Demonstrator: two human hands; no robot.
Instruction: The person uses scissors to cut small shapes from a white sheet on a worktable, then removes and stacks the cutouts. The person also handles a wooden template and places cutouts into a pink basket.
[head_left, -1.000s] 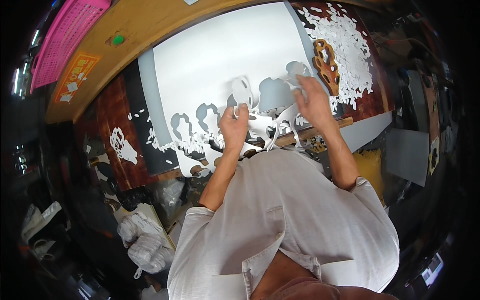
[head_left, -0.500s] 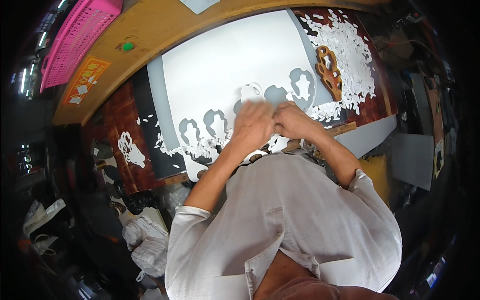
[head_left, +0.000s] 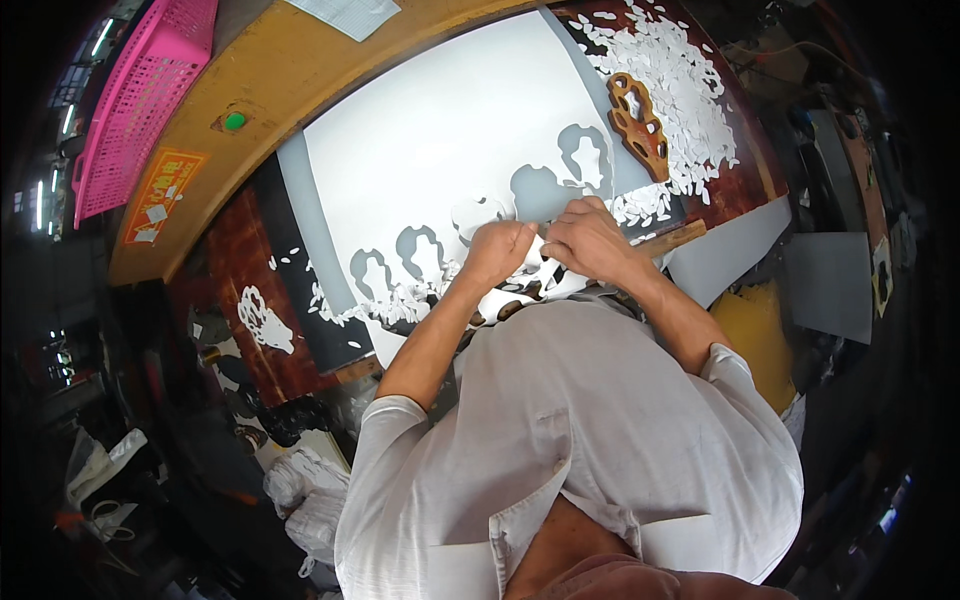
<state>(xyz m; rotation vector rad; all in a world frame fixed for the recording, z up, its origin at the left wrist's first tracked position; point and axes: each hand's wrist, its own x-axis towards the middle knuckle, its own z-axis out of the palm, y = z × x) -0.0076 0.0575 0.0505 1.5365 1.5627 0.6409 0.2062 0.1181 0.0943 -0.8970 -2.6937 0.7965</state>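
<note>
Holding cut white sheet (head_left: 450,125) with 2 hands (head_left: 500,252).

- Pink slotted basket (head_left: 150,115), upper left.
- Yellow-brown beam (head_left: 290,75) across top; green button (head_left: 235,121) set in it.
- Orange sign (head_left: 165,197) on beam, pale patches over it.
- Pale paper (head_left: 350,12), top edge.
- Yellow sack (head_left: 758,335), right.
- Grey panel (head_left: 832,285), farther right.
- White bundles (head_left: 318,500), lower left.

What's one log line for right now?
Left hand, right hand: side by side at near edge of white sheet | brown piece: right of sheet | white scraps: scattered
</note>
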